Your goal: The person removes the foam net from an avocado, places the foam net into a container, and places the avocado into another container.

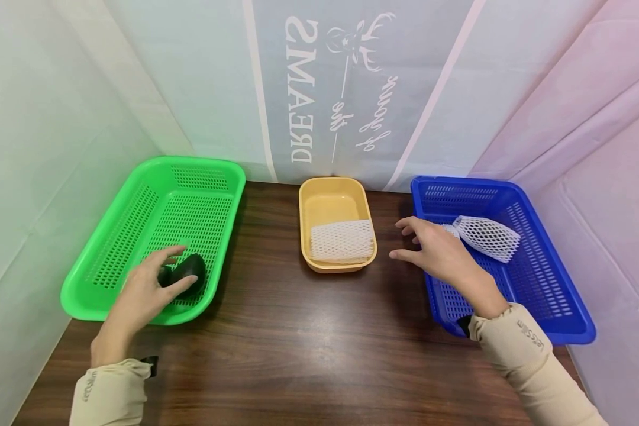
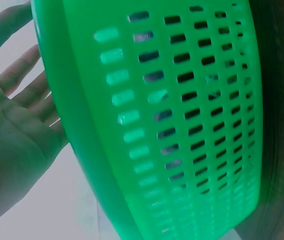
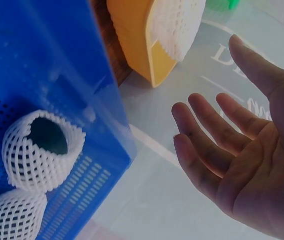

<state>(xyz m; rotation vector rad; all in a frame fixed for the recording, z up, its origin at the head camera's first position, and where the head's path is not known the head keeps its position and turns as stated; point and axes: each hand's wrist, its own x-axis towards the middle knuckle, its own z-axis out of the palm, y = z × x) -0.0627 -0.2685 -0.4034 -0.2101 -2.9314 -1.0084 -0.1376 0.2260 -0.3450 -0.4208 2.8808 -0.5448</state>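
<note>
My left hand [image 1: 146, 287] is over the near end of the green basket [image 1: 70, 290], its thumb and fingers spread about a dark, rounded, avocado-like fruit [image 1: 191, 272]. Part of another dark shape shows beside it under the hand. The left wrist view has those fingers loosely extended behind the rim; no fruit is visible in them. My right hand [image 1: 442, 251] hovers by the left rim of the blue basket [image 1: 556, 260], palm bare and fingers relaxed. Inside that basket lies a white foam net [image 1: 487, 236]; in the right wrist view, a net [image 3: 19, 160] wraps something dark green.
Between the baskets stands a yellow tray [image 1: 332, 201] with white foam net sleeves [image 1: 342, 241] at its near end. All sit on a dark wooden table [image 1: 298, 337]. A printed cloth [image 1: 346, 89] hangs behind, and pale sheets flank both sides.
</note>
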